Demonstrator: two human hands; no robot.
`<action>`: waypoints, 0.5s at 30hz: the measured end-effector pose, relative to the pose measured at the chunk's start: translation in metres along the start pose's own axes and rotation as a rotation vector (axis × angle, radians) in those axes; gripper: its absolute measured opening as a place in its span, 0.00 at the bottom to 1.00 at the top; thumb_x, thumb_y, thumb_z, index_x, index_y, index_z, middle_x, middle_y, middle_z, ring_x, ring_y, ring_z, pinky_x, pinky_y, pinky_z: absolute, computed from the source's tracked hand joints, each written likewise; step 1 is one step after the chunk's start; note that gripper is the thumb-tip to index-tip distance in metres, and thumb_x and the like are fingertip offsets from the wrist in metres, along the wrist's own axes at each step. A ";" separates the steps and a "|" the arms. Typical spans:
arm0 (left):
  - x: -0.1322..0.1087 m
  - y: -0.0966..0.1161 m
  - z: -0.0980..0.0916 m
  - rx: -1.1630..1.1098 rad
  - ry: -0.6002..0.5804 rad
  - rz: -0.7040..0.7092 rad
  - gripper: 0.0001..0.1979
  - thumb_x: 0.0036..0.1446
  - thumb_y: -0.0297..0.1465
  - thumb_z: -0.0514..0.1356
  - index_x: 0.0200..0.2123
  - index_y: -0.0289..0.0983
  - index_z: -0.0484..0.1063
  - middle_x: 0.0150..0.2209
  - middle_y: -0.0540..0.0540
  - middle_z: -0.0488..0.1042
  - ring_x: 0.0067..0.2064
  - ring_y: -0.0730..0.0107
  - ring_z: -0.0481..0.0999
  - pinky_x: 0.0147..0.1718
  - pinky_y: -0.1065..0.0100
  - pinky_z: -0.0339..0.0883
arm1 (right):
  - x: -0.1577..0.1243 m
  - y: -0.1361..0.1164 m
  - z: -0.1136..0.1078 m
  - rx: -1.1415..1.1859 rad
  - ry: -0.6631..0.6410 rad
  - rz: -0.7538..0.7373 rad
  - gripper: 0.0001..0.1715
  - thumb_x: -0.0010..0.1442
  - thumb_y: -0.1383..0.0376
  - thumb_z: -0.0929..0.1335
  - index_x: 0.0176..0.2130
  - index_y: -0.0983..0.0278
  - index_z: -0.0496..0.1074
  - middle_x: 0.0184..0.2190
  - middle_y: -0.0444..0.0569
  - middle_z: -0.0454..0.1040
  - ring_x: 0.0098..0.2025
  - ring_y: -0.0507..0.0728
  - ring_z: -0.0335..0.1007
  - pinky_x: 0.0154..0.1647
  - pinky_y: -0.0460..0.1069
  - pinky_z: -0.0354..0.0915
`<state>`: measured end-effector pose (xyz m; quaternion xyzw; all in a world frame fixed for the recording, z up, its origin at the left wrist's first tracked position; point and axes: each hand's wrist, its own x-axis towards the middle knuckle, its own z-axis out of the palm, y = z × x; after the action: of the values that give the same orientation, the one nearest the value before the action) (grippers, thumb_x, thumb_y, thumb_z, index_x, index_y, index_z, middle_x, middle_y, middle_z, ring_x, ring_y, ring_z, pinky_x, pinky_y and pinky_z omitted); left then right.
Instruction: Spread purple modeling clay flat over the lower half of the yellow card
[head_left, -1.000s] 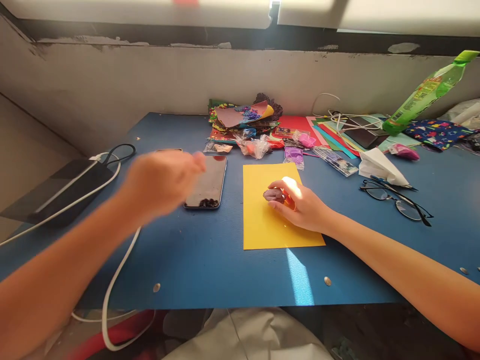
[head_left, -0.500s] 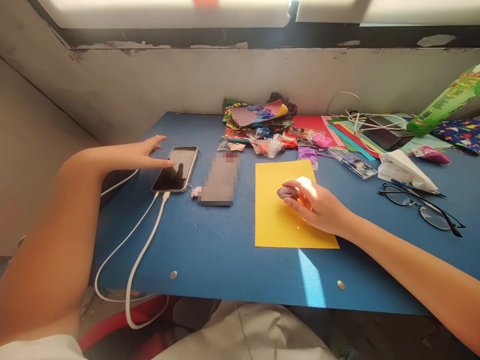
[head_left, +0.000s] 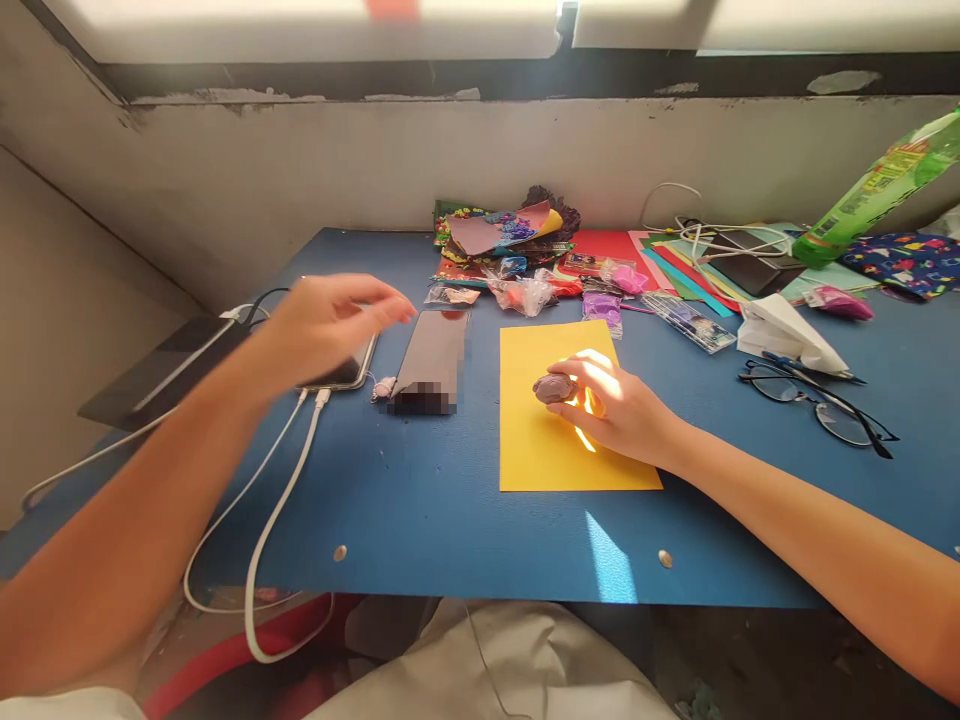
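Note:
My right hand (head_left: pixel 615 400) rests over a yellow sheet of paper (head_left: pixel 532 455), its thumb and fingers closed around a greyish-purple lump of clay (head_left: pixel 553 388). Sunlight falls across the knuckles. My left hand (head_left: pixel 341 320) is in the air above a phone (head_left: pixel 352 375), partly covering it. Its fingers reach out to the right, slightly smeared by motion, and nothing shows in them. Just right of those fingertips lies a second dark phone (head_left: pixel 435 350), partly pixelated, with a small pink charm (head_left: pixel 384 388) at its lower left.
White cables (head_left: pixel 281 510) run from the covered phone over the table's front edge. A dark flat device (head_left: pixel 165 370) lies at the left. Plastic packets (head_left: pixel 525 290), coloured papers (head_left: pixel 600 245), a crumpled tissue (head_left: pixel 787 335), glasses (head_left: pixel 817 400) and a green bottle (head_left: pixel 877 190) lie farther back and right.
My left hand has lifted off the phone's screen and moved right, toward the second phone. The right hand keeps the clay over the yellow paper, showing more of the lump. The view has shifted slightly.

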<state>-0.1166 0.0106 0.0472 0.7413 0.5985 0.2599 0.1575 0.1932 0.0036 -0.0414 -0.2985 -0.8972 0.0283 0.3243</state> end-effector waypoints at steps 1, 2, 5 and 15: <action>-0.007 0.013 0.011 -0.083 -0.086 0.021 0.19 0.60 0.43 0.55 0.38 0.35 0.77 0.36 0.48 0.79 0.31 0.73 0.70 0.34 0.70 0.66 | 0.000 -0.001 -0.001 -0.008 0.004 -0.023 0.11 0.67 0.61 0.64 0.48 0.63 0.64 0.36 0.51 0.73 0.34 0.55 0.72 0.32 0.48 0.70; -0.013 0.025 0.022 -0.150 -0.219 0.056 0.20 0.59 0.45 0.55 0.38 0.35 0.77 0.33 0.48 0.78 0.30 0.72 0.70 0.31 0.71 0.65 | 0.000 -0.003 -0.002 -0.021 0.004 -0.042 0.11 0.67 0.60 0.64 0.48 0.63 0.64 0.36 0.51 0.73 0.33 0.55 0.72 0.31 0.48 0.70; -0.027 0.047 0.052 -0.208 -0.411 0.056 0.23 0.59 0.49 0.54 0.42 0.36 0.76 0.36 0.46 0.78 0.36 0.67 0.74 0.33 0.69 0.66 | 0.000 -0.012 -0.006 -0.042 -0.025 -0.090 0.13 0.69 0.59 0.62 0.49 0.63 0.62 0.36 0.50 0.74 0.30 0.53 0.71 0.28 0.47 0.69; -0.029 0.058 0.099 -0.605 -0.657 0.116 0.13 0.61 0.40 0.52 0.31 0.37 0.66 0.21 0.55 0.62 0.24 0.76 0.62 0.25 0.73 0.58 | -0.002 -0.028 -0.007 -0.046 -0.045 -0.148 0.15 0.70 0.57 0.60 0.50 0.65 0.62 0.35 0.51 0.76 0.30 0.53 0.73 0.27 0.46 0.68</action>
<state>-0.0176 -0.0236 -0.0077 0.7375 0.3713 0.1823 0.5338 0.1842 -0.0213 -0.0308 -0.2383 -0.9242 -0.0097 0.2982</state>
